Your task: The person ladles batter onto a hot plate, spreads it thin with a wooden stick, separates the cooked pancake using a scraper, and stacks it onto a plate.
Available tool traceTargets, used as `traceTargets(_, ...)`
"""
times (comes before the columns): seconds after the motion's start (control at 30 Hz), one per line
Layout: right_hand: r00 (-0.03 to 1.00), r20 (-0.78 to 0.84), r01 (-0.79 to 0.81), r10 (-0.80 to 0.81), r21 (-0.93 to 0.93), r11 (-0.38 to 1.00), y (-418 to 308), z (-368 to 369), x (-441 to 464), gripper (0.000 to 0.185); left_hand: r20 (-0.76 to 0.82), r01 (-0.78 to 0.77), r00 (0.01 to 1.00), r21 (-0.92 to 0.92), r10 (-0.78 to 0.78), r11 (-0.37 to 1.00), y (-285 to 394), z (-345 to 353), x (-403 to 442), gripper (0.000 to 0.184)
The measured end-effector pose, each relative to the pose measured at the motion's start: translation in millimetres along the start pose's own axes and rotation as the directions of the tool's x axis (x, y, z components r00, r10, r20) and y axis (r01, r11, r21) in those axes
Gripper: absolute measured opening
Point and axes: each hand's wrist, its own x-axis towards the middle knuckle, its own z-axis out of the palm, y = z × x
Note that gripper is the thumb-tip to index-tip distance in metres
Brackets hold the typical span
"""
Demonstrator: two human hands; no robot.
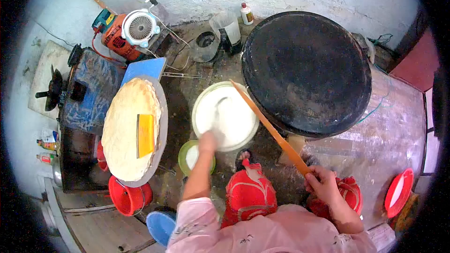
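Observation:
My right hand point(322, 183) grips the lower end of a long flat wooden spatula point(276, 136). The spatula slants up and left, its tip over the rim of a wide basin point(194, 112) of white batter point(234, 122). My left hand point(207, 143) is at the basin's near left edge, blurred by motion, so its fingers cannot be made out. A grey smear shows in the batter just beyond it. Under my left forearm sits a green bowl point(183, 157) with white contents. To the right of the basin stands a large round black griddle point(304, 70).
At left, stacked thin flatbreads point(124, 136) on a round board carry a yellow scraper point(146, 136). Red bucket point(126, 197) and blue basin point(161, 227) stand below. A blower point(140, 28), plastic jug point(227, 26) and bottle point(246, 14) line the wall. A red basin point(399, 192) is at right.

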Motion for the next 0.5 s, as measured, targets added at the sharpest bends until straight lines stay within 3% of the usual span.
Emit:
traceTargets(0.03,1.0,-0.007,0.029,-0.029,-0.01,1.0,0.3,-3.1,2.3,0.015,-0.001,-0.03,1.0,-0.064,0.03,0.998,14.6,9.1,-11.7,0.026)
traceTargets(0.1,0.999,0.017,0.047,-0.048,0.017,0.999,2.3,7.8,-4.4,0.015,0.145,-0.053,0.989,0.096,0.039,0.994,-19.9,-3.4,-50.9,0.024)
traceTargets(0.17,0.998,0.014,0.067,-0.067,-0.022,0.998,-0.1,3.1,1.7,0.015,0.137,-0.028,0.99,0.088,0.016,0.996,-31.5,-41.6,-60.3,0.024)
traceTargets(0.23,0.994,0.029,0.105,-0.103,-0.063,0.992,6.6,-1.4,0.0,0.015,0.242,-0.084,0.97,0.2,0.034,0.976,-33.2,-58.8,-43.9,0.025)
traceTargets(0.3,0.987,0.048,0.157,-0.153,-0.1,0.983,13.1,1.3,2.9,0.015,0.042,0.103,0.993,0.155,-0.111,0.982,-2.6,-68.0,-36.9,0.026)
traceTargets(0.37,0.986,0.046,0.164,-0.161,-0.089,0.982,13.7,4.4,2.9,0.015,-0.078,-0.041,0.996,-0.049,0.037,0.998,-24.1,12.9,-9.4,0.026)
traceTargets(0.4,0.985,0.041,0.168,-0.165,-0.086,0.982,13.5,5.4,3.5,0.015,-0.007,-0.114,0.993,0.068,0.114,0.991,-21.0,31.4,-18.3,0.027)
traceTargets(0.43,0.989,0.045,0.142,-0.139,-0.072,0.987,13.3,4.6,4.8,0.016,0.01,-0.112,0.994,-0.009,0.112,0.994,20.1,-14.6,-64.8,0.028)
traceTargets(0.5,0.995,0.067,0.075,-0.072,-0.046,0.996,13.1,4.4,2.7,0.018,0.093,-0.153,0.985,0.11,0.143,0.982,-11.7,-12.3,-65.0,0.029)
